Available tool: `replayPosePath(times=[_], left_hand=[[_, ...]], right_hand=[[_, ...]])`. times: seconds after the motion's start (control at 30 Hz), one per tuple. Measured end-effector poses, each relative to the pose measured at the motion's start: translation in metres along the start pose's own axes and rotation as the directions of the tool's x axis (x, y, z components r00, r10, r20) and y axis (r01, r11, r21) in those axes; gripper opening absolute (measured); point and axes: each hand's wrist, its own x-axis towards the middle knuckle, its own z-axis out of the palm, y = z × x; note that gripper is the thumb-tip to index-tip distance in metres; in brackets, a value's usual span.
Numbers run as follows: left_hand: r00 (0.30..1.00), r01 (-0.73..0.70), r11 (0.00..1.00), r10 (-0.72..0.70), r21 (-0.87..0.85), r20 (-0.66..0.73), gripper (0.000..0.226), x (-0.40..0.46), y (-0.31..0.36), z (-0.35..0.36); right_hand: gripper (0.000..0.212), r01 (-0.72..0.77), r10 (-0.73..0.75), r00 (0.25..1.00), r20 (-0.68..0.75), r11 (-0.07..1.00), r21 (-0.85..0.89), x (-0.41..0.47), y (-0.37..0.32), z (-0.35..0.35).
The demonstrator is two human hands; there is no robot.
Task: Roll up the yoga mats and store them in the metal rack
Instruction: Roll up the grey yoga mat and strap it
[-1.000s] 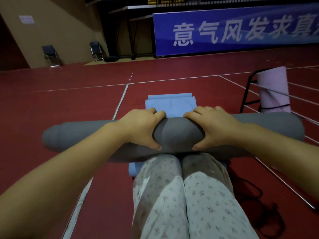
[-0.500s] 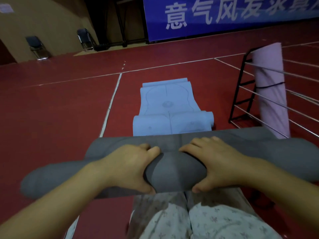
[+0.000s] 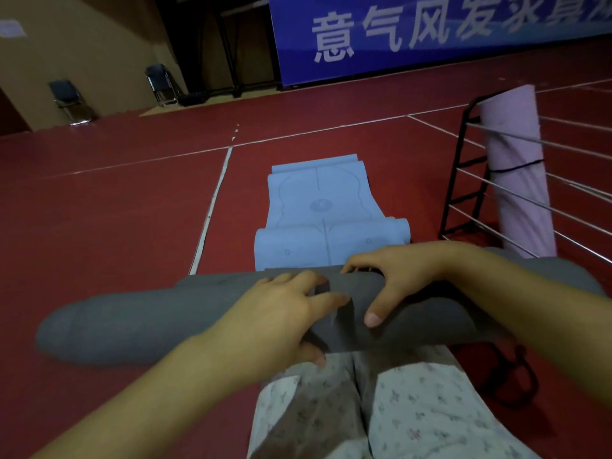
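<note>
Dark grey rolled mat [image 3: 139, 323] across the lap. Pale blue mat [image 3: 323, 207] beyond, printed with thin darker-blue alignment lines and a round emblem. Pink rolled mat [image 3: 516, 160], banded by a black strap. Black-framed rack [image 3: 463, 167] with silver rods. Deep red floor [image 3: 99, 210], white lines. White trousers [image 3: 430, 412], small floral print. Blue banner [image 3: 430, 31], white characters.

Both hands (curled) on grey mat [image 3: 139, 323]

Both forearms are bare to the edge of the picture, with no sleeve, watch or ring showing on the left hand [image 3: 278, 313] or the right hand [image 3: 400, 276]. The legs wear loose pale trousers [image 3: 414, 412] printed with small scattered flower-like sprigs in muted grey-pink.
</note>
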Motion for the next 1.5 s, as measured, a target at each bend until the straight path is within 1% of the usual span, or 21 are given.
replayPosePath(times=[0.1,0.2,0.27,0.33,0.4,0.47,0.5,0.6,0.67,0.73,0.8,0.87,0.93,1.0,1.07,1.13,1.17,1.23,1.33,1.4,1.5], left_hand=[[0.998,0.057,0.998,-0.057,-0.019,0.012,0.078,0.008,-0.001,0.005],[0.996,0.063,0.995,-0.057,-0.081,0.074,0.079,0.018,-0.011,0.001],[0.995,0.051,0.989,-0.039,-0.141,0.090,0.079,0.023,-0.019,-0.002],[0.994,0.041,0.981,-0.021,-0.188,0.110,0.079,0.029,-0.028,-0.005],[0.990,0.045,0.971,-0.012,-0.237,0.138,0.079,0.036,-0.037,-0.006],[0.986,0.071,0.952,-0.021,-0.297,0.168,0.078,0.043,-0.046,-0.009],[0.982,0.085,0.941,-0.023,-0.327,0.189,0.077,0.047,-0.050,-0.010],[0.970,0.111,0.902,-0.007,-0.416,0.244,0.073,0.059,-0.062,-0.016],[0.956,0.149,0.865,-0.002,-0.479,0.294,0.070,0.068,-0.072,-0.019],[0.936,0.206,0.816,-0.003,-0.540,0.353,0.067,0.075,-0.083,-0.019],[0.927,0.236,0.778,0.000,-0.582,0.375,0.064,0.081,-0.090,-0.018],[0.929,0.244,0.768,-0.010,-0.592,0.370,0.060,0.086,-0.092,-0.018],[0.940,0.246,0.757,-0.033,-0.605,0.340,0.053,0.087,-0.091,-0.019],[0.960,0.226,0.777,-0.076,-0.588,0.269,0.048,0.082,-0.086,-0.019],[0.987,0.155,0.874,-0.118,-0.461,0.109,0.047,0.072,-0.079,-0.019],[0.994,0.084,0.948,-0.099,-0.308,-0.034,0.050,0.061,-0.066,-0.017],[0.994,0.077,0.964,-0.093,-0.256,-0.050,0.054,0.055,-0.059,-0.015],[0.995,0.086,0.982,-0.093,-0.168,-0.035,0.062,0.047,-0.046,-0.009],[0.990,0.142,0.989,-0.142,-0.030,0.001,0.070,0.044,-0.038,0.003],[0.985,0.173,0.985,-0.173,-0.030,-0.008,0.073,0.047,-0.039,0.008],[0.983,0.182,0.977,-0.182,-0.107,0.003,0.073,0.056,-0.047,0.008]], right_hand=[[0.061,-0.044,0.044,0.997,0.066,0.999,-0.006,0.012,0.005,-0.012],[0.058,-0.064,0.067,0.990,0.122,0.998,-0.027,0.020,0.006,-0.021],[0.059,-0.068,0.074,0.991,0.112,0.996,-0.058,0.022,0.004,-0.026],[0.069,-0.062,0.064,0.997,0.037,0.997,-0.050,0.019,0.004,-0.029],[0.076,-0.021,0.018,0.994,-0.107,0.999,-0.026,0.010,0.004,-0.027],[0.075,0.044,-0.055,0.967,-0.248,0.998,-0.049,-0.001,0.004,-0.022],[0.072,0.069,-0.088,0.953,-0.290,0.995,-0.073,-0.006,0.004,-0.018],[0.064,0.150,-0.192,0.921,-0.339,0.978,-0.145,-0.018,0.008,-0.007],[0.065,0.187,-0.246,0.904,-0.349,0.963,-0.193,-0.022,0.012,-0.001],[0.071,0.168,-0.265,0.890,-0.370,0.947,-0.273,-0.021,0.014,0.005],[0.075,0.137,-0.264,0.871,-0.414,0.940,-0.313,-0.017,0.017,0.008],[0.071,0.146,-0.248,0.861,-0.445,0.957,-0.251,-0.010,0.021,0.006],[0.062,0.169,-0.225,0.862,-0.454,0.973,-0.159,-0.007,0.026,0.001],[0.056,0.188,-0.216,0.867,-0.449,0.976,-0.106,-0.004,0.028,-0.004],[0.054,0.196,-0.203,0.876,-0.437,0.979,-0.062,-0.001,0.029,-0.009],[0.052,0.185,-0.171,0.897,-0.408,0.983,-0.005,0.005,0.032,-0.015],[0.051,0.182,-0.158,0.906,-0.392,0.983,0.023,0.007,0.034,-0.018],[0.051,0.189,-0.148,0.916,-0.374,0.979,0.076,0.012,0.038,-0.024],[0.050,0.184,-0.131,0.928,-0.348,0.975,0.125,0.019,0.043,-0.031],[0.049,0.164,-0.111,0.939,-0.324,0.976,0.140,0.024,0.045,-0.035],[0.045,0.126,-0.077,0.949,-0.306,0.981,0.146,0.030,0.047,-0.041]])
